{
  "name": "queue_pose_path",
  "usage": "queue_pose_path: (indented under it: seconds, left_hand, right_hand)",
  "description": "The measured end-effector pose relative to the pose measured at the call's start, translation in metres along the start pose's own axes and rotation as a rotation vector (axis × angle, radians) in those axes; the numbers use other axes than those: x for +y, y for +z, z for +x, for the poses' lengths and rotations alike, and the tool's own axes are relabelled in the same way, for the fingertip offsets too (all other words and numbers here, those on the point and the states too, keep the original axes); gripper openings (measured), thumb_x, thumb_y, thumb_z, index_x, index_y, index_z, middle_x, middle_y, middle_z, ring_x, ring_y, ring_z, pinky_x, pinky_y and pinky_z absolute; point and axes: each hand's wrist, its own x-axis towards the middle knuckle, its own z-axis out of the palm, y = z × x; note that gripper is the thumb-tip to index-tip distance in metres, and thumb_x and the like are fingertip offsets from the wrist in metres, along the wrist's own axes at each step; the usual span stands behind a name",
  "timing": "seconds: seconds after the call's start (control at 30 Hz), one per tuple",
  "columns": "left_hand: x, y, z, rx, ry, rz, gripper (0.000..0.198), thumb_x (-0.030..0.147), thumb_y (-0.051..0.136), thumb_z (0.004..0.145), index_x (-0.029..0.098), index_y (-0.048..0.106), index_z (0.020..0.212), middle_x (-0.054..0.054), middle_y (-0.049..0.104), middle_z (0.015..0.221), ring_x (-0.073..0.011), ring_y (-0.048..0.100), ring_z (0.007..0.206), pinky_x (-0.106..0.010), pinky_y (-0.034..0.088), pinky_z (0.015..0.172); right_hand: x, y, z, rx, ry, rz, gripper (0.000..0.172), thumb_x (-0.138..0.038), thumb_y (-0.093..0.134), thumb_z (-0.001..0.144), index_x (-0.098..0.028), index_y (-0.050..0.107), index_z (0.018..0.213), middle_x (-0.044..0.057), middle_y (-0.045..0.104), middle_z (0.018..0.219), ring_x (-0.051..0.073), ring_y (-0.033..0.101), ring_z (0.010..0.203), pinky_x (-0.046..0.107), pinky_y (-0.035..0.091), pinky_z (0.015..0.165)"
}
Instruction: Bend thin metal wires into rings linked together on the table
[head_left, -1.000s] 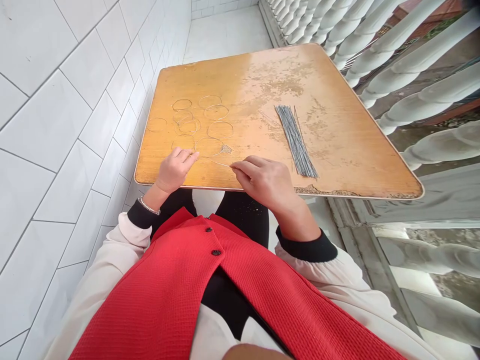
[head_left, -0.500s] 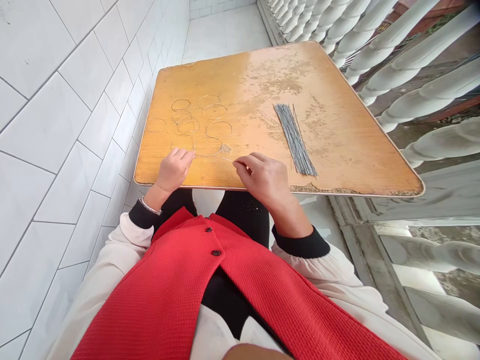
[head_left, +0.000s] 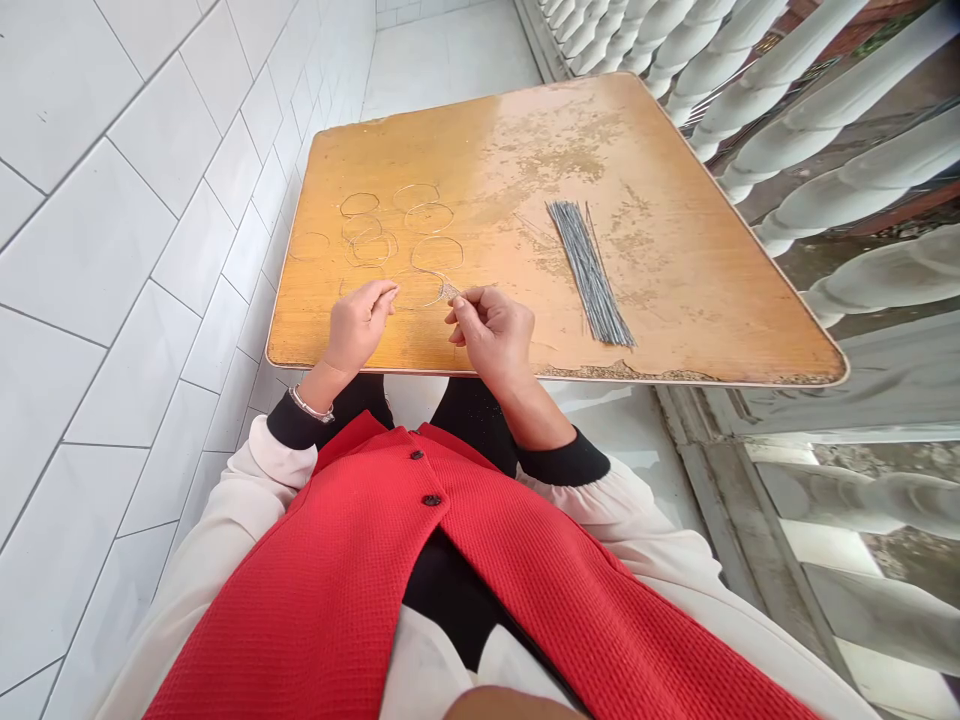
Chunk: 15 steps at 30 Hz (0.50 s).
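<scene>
My left hand (head_left: 358, 322) and my right hand (head_left: 489, 328) are both pinched on one thin wire (head_left: 421, 282), bent into a curve between them over the near edge of the wooden table (head_left: 675, 300). Just beyond my hands lie several finished wire rings (head_left: 401, 232), flat on the table at the left. A bundle of straight grey wires (head_left: 589, 272) lies to the right of my right hand, apart from it.
A white tiled wall runs along the left of the table. White balusters (head_left: 787, 110) of a railing stand to the right. The table's front edge is chipped near its right corner (head_left: 652, 372). My red vest and dark sleeves fill the foreground.
My right hand has moved left and up toward my left hand, and the straight wire between them has bent into a curve. The left hand has risen slightly.
</scene>
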Motion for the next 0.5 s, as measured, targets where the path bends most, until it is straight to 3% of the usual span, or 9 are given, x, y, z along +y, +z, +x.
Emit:
queue_pose_path:
  seconds: [0.13, 0.27, 0.5]
  left_hand:
    - [0.006, 0.000, 0.005, 0.028, -0.095, -0.197, 0.025, 0.036, 0.052, 0.101, 0.018, 0.068, 0.093, 0.003, 0.067, 0.069, -0.0044, 0.056, 0.052, -0.018, 0.049, 0.060]
    - [0.013, -0.001, 0.008, 0.051, -0.214, -0.333, 0.019, 0.031, 0.056, 0.099, 0.019, 0.067, 0.089, 0.005, 0.064, 0.067, -0.0023, 0.053, 0.050, -0.015, 0.043, 0.050]
    - [0.017, 0.001, 0.011, 0.074, -0.384, -0.529, 0.014, 0.026, 0.058, 0.097, 0.018, 0.066, 0.089, 0.006, 0.062, 0.066, -0.0012, 0.051, 0.048, -0.013, 0.039, 0.045]
  right_hand:
    - [0.000, 0.006, 0.001, -0.010, 0.062, 0.204, 0.040, -0.060, 0.067, 0.085, -0.021, 0.059, 0.079, -0.001, 0.063, 0.065, 0.009, 0.054, 0.045, 0.023, 0.047, 0.045]
    - [-0.001, 0.010, 0.001, 0.002, 0.085, 0.403, 0.046, -0.065, 0.072, 0.079, -0.020, 0.058, 0.077, -0.003, 0.063, 0.066, 0.007, 0.054, 0.043, 0.021, 0.046, 0.044]
    - [-0.006, 0.015, 0.001, 0.040, 0.108, 0.619, 0.039, -0.056, 0.077, 0.079, -0.021, 0.059, 0.074, -0.004, 0.061, 0.067, 0.005, 0.050, 0.049, 0.018, 0.043, 0.048]
